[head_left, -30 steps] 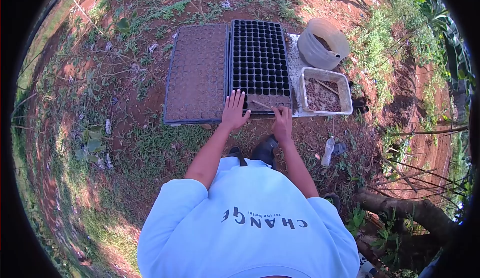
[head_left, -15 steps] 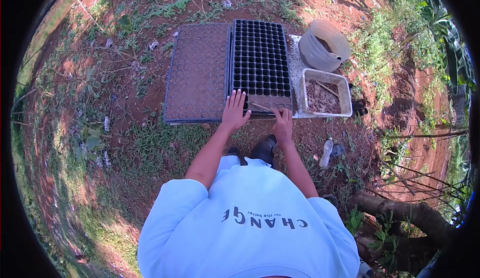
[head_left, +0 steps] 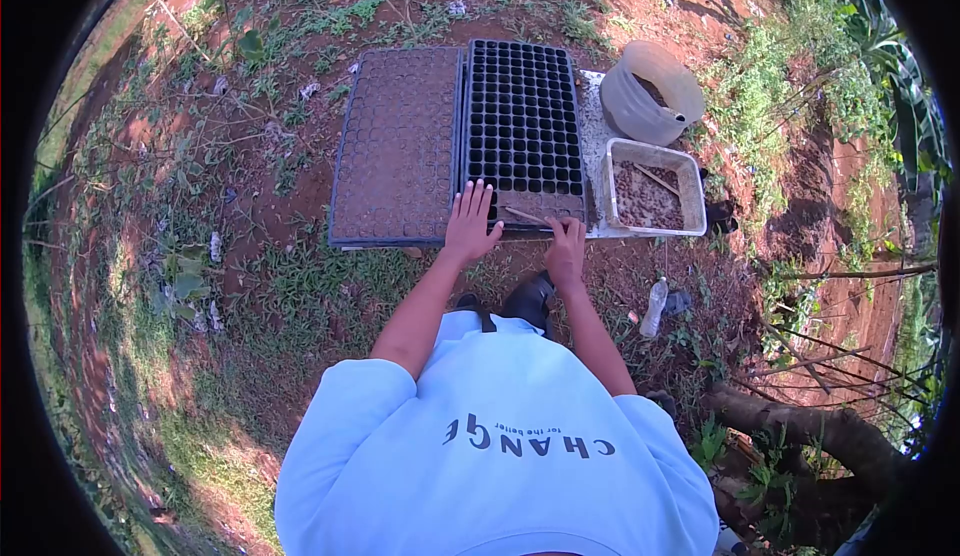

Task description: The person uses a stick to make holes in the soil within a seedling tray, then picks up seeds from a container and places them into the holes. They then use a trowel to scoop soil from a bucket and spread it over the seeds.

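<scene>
A black seedling tray (head_left: 522, 106) lies before me, its far cells dark and hollow, with brown soil (head_left: 548, 202) in the rows at the near end. Flat on its near left corner rests my left hand (head_left: 472, 226), fingers stretched toward the hollow cells. My right hand (head_left: 566, 248) pinches a thin wooden stick (head_left: 526, 216) at the near right edge; the stick slants left across the soil-filled cells. Alongside on the left is a second seedling tray (head_left: 395, 146), covered in soil over its whole grid.
Right of the trays, a whitish speckled board (head_left: 592, 121) carries a translucent bucket (head_left: 650, 96) and a rectangular tub (head_left: 655, 228) holding brown, grainy material and another stick (head_left: 657, 178). A plastic bottle (head_left: 653, 308) is on the ground nearby. A thick branch (head_left: 800, 418) lies at lower right.
The view has shifted very slightly. Both hands and the stick hold nearly the same position over the tray.
</scene>
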The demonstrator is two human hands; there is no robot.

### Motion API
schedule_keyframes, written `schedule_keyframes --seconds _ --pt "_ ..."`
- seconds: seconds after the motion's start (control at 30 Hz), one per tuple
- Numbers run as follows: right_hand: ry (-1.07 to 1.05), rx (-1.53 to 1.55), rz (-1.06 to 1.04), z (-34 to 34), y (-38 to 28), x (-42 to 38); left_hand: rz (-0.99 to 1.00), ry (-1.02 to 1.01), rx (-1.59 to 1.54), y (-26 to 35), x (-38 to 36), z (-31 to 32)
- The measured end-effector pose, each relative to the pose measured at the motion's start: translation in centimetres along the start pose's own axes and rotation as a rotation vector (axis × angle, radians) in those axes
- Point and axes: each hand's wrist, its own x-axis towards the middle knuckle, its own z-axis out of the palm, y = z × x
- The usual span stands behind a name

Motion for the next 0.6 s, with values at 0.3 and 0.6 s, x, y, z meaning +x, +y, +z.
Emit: schedule_keyframes --seconds 0.3,0.6 --pt "-0.013 0.061 0.025 0.02 -0.19 0.02 -0.002 0.018 0.002 0.08 -0.01 -0.02" --pt "0.042 0.073 0.109 0.28 0.29 -0.23 -0.006 0.017 -0.001 0.17 -0.06 -0.05"
